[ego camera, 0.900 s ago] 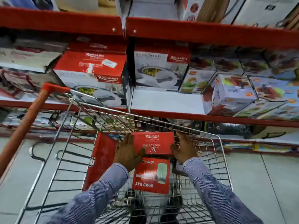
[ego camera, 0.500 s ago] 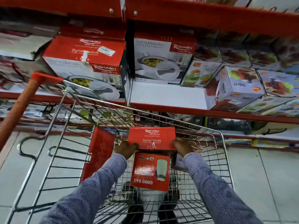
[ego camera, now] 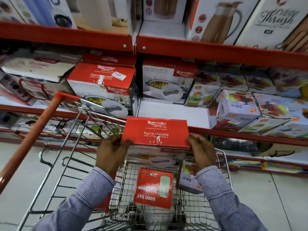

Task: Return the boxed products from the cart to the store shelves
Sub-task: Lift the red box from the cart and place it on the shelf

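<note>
A red-topped Rishabh casserole box (ego camera: 155, 133) is held above the wire cart (ego camera: 93, 124), level with the front edge of the middle shelf (ego camera: 225, 131). My left hand (ego camera: 110, 151) grips its left side and my right hand (ego camera: 200, 151) grips its right side. Inside the cart lie a red Good Day box (ego camera: 153, 189) and a white Juicer box (ego camera: 188, 181) at the right. Matching Rishabh boxes (ego camera: 103, 85) stand on the middle shelf, and a bare white gap (ego camera: 166, 112) lies right behind the held box.
The cart's orange handle (ego camera: 33, 135) slants up at the left. Juicer boxes (ego camera: 236, 110) fill the middle shelf's right side. Jug and flask boxes (ego camera: 221, 19) stand on the top shelf. A lower shelf (ego camera: 250, 144) holds more goods near the tiled floor.
Both hands have lifted the casserole box up out of the cart toward the middle shelf. The view has tilted upward, showing the top shelf.
</note>
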